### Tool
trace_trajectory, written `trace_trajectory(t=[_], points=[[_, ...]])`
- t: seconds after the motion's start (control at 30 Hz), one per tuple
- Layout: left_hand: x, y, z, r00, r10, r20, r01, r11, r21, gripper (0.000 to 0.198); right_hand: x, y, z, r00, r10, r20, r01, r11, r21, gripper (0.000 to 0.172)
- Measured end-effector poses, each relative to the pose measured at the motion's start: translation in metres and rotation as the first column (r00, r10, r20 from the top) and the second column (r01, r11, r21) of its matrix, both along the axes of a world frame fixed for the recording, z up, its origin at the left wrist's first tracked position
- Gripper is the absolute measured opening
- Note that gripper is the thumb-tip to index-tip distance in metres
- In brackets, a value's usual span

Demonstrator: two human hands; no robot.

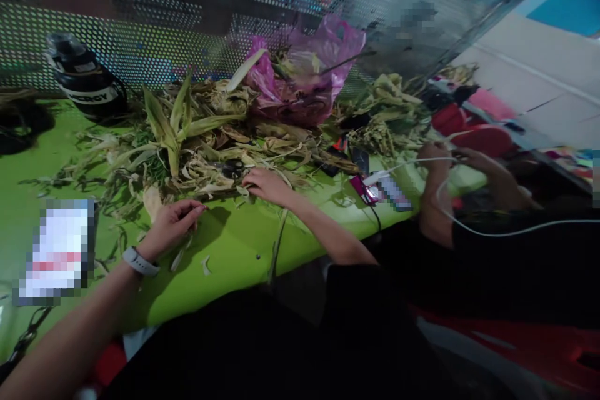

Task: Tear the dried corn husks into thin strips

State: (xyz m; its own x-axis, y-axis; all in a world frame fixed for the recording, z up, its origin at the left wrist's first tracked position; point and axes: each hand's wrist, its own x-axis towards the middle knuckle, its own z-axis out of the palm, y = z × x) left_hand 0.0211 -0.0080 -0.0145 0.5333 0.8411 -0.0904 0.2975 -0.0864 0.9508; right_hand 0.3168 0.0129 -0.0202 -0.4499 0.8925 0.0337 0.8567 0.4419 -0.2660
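Observation:
My left hand [174, 226], a pale band on its wrist, hovers over the table's near edge. Its fingers are curled towards the thumb; what they hold, if anything, I cannot make out. A thin husk strip [180, 253] shows just below that hand. Fingers reaching forward and slightly apart, my right hand [266, 186] is at the near edge of a heap of dry corn husks [210, 175]. Dark-handled scissors [230, 167] lie on the husks close to its fingertips. A larger, spread corn husk [172, 137] stands up from the heap.
A pink plastic bag [304, 87] and a black bottle [87, 84] stand at the back by a perforated metal screen [187, 19]. A phone [59, 250] lies left on the green table [220, 250]. At right are a co-worker's hands [435, 159], a white cable [506, 234] and a magenta device [364, 190].

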Motion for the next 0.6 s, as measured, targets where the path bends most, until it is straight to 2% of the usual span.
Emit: trace_trajectory(t=[0.07, 0.13, 0.23, 0.3, 0.4, 0.47, 0.6], points=[[-0.001, 0.0, 0.002, 1.0, 0.018, 0.001, -0.018, 0.999, 0.026, 0.034, -0.011, 0.011, -0.001, 0.998, -0.057, 0.03, 0.056, 0.997, 0.051, 0.024], [-0.002, 0.0, 0.005, 0.999, 0.053, 0.008, -0.053, 0.998, 0.03, 0.035, -0.019, 0.017, 0.004, 0.997, -0.048, 0.055, 0.046, 0.998, 0.037, 0.024], [-0.003, -0.001, 0.009, 0.996, 0.082, 0.022, -0.083, 0.996, 0.018, 0.036, -0.018, 0.013, 0.021, 0.994, 0.104, 0.024, -0.101, 0.99, -0.098, 0.028], [-0.003, -0.001, 0.008, 0.997, 0.073, 0.024, -0.074, 0.997, 0.025, 0.036, -0.012, 0.007, 0.036, 0.988, 0.141, -0.059, -0.148, 0.978, -0.147, 0.03], [-0.002, -0.002, 0.004, 0.998, 0.061, 0.024, -0.062, 0.997, 0.047, 0.034, -0.008, 0.005, 0.055, 0.985, 0.041, -0.169, -0.058, 0.993, -0.1, 0.029], [-0.002, -0.002, 0.001, 0.998, 0.065, 0.019, -0.066, 0.997, 0.05, 0.034, -0.012, 0.015, 0.062, 0.971, -0.016, -0.239, 0.004, 0.999, -0.054, 0.027], [-0.002, -0.001, -0.003, 0.998, 0.066, 0.009, -0.066, 0.997, 0.047, 0.035, -0.038, 0.068, 0.061, 0.929, -0.084, -0.361, 0.111, 0.992, 0.055, 0.025]])
